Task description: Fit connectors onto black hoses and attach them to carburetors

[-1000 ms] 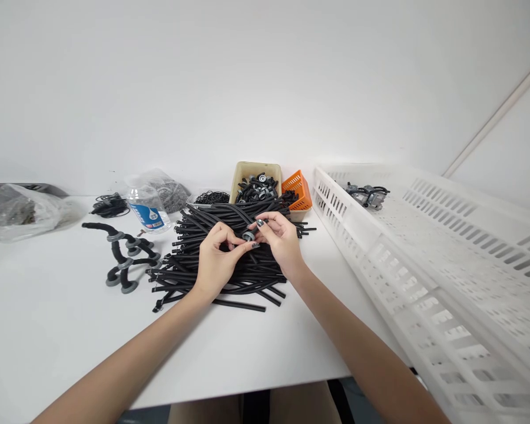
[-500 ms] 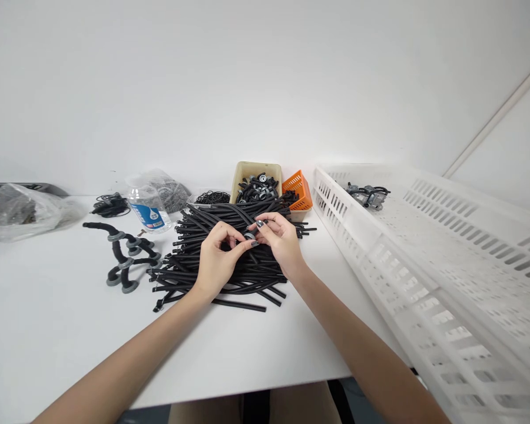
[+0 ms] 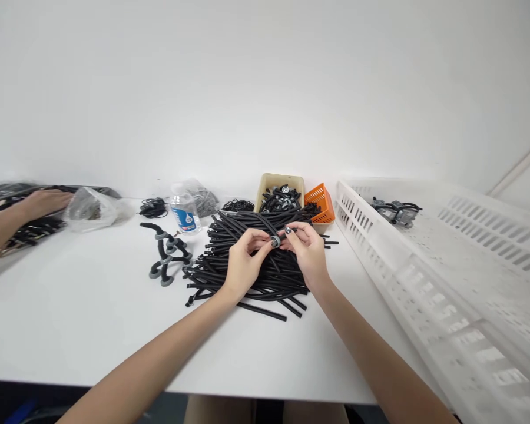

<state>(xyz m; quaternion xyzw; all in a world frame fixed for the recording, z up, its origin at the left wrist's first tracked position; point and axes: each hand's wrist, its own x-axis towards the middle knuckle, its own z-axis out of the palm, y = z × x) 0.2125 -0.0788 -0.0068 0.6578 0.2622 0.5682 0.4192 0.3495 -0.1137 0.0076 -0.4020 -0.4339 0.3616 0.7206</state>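
My left hand [image 3: 244, 263] pinches a small grey ring [image 3: 275, 241] between thumb and fingertips. Close beside it, my right hand [image 3: 310, 257] has its thumb and fingers closed on a short black tube [image 3: 284, 237] that meets the ring. Fingers partly cover both parts, so how far the tube sits inside the ring is hidden. Under both hands spreads a pile of long black tubes [image 3: 247, 288]. To the left, several short curved black tubes with grey rings [image 3: 164, 254] lie in a cluster on the white table [image 3: 115, 330].
Behind the pile stand a cream bin [image 3: 265, 187] of black and grey parts and an orange basket [image 3: 321, 200]. A plastic bottle [image 3: 185, 213] and clear bag [image 3: 92, 209] are leftward, near another person's hand [image 3: 48, 202]. A large white crate [image 3: 393, 265] borders the right.
The view has turned left, so everything sits further right in it. Another person's arm and hand now show at far left. My hands stay together on the ring and tube, more of which now shows.
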